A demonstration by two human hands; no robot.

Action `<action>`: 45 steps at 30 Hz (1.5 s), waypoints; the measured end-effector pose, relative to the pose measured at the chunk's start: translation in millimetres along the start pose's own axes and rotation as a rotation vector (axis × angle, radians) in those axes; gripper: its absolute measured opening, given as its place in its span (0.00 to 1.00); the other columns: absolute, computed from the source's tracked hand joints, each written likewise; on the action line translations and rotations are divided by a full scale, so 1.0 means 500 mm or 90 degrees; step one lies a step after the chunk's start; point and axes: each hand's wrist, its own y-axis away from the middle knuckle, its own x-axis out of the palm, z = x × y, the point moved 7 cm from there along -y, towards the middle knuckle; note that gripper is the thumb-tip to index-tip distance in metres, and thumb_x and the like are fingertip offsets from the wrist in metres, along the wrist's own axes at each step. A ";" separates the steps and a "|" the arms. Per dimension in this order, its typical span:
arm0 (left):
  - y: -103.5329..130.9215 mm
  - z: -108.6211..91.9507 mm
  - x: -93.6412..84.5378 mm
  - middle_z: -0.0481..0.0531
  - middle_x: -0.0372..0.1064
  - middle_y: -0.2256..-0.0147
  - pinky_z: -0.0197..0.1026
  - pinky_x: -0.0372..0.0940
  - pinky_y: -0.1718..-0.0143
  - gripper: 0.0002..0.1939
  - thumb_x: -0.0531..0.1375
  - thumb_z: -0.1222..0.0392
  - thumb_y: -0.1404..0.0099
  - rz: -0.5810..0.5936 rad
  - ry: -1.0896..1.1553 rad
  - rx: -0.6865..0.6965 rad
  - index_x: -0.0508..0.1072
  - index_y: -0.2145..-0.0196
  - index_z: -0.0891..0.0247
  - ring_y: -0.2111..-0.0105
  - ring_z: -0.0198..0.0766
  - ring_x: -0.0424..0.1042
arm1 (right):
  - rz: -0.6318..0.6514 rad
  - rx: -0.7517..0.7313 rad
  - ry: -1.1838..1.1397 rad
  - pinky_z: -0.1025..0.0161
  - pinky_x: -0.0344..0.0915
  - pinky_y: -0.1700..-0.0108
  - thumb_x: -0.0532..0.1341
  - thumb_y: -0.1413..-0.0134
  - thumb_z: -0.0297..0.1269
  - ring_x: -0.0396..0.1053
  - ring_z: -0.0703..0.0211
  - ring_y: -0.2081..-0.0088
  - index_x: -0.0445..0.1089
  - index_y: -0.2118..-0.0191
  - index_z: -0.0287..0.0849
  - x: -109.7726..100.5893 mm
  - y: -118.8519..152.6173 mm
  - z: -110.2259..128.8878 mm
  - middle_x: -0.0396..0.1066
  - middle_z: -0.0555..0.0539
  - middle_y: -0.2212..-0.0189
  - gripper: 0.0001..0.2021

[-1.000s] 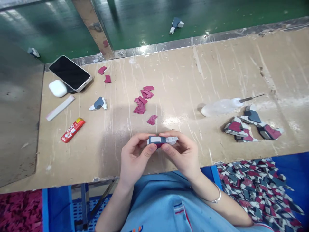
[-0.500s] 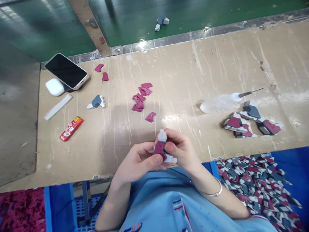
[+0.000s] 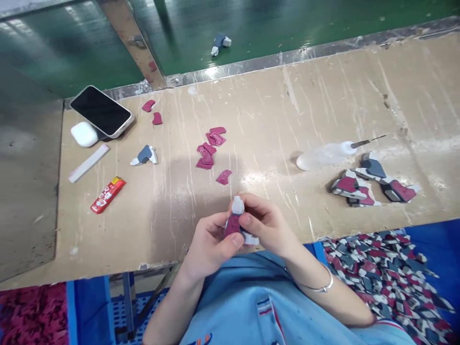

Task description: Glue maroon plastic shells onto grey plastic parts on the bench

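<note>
Between both hands, just over the front edge of the table, is a small plastic part (image 3: 233, 223) in maroon, grey and white, its white end pointing away from me. My left hand (image 3: 212, 242) grips it from the left, thumb pressed on the maroon face. My right hand (image 3: 264, 223) closes on its other side, thumb against the maroon piece's edge. Beyond my hands lie a single maroon piece (image 3: 224, 177) and a loose cluster of maroon pieces (image 3: 206, 155). To the right rests a translucent squeeze bottle (image 3: 325, 155) with a needle tip, beside several assembled parts (image 3: 373, 179).
At the left are a phone (image 3: 102, 111), a white case (image 3: 84, 134), a pale strip (image 3: 89, 163), a red packet (image 3: 108, 195) and a grey-white part (image 3: 144, 155). Another part (image 3: 220, 43) lies on the green surface (image 3: 287, 28). Blue bins below hold maroon pieces (image 3: 34, 314) and mixed parts (image 3: 391, 282).
The part on the green surface has shifted left. Both hands still hold the plastic part, which is tilted slightly differently; the view has moved a little.
</note>
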 end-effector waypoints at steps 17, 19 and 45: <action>-0.009 -0.034 -0.027 0.52 0.79 0.74 0.38 0.73 0.72 0.24 0.79 0.38 0.46 -0.094 -0.108 0.032 0.83 0.72 0.63 0.74 0.41 0.75 | 0.013 0.016 -0.010 0.49 0.74 0.36 0.65 0.32 0.65 0.79 0.47 0.43 0.87 0.54 0.50 -0.003 0.005 -0.012 0.84 0.43 0.53 0.24; -0.007 -0.032 -0.034 0.52 0.78 0.76 0.39 0.72 0.73 0.29 0.79 0.32 0.50 -0.095 -0.111 0.020 0.83 0.74 0.62 0.75 0.42 0.76 | 0.002 0.053 -0.048 0.50 0.76 0.38 0.67 0.35 0.67 0.80 0.47 0.45 0.87 0.55 0.49 -0.002 0.005 -0.021 0.84 0.44 0.55 0.26; -0.316 -0.538 -0.406 0.34 0.56 0.83 0.35 0.76 0.62 0.22 0.36 0.71 0.23 -0.740 -0.527 0.332 0.53 0.74 0.58 0.78 0.24 0.75 | -0.198 0.066 -0.252 0.67 0.77 0.77 0.76 0.45 0.62 0.82 0.57 0.75 0.80 0.66 0.41 -0.109 0.020 -0.016 0.85 0.41 0.70 0.25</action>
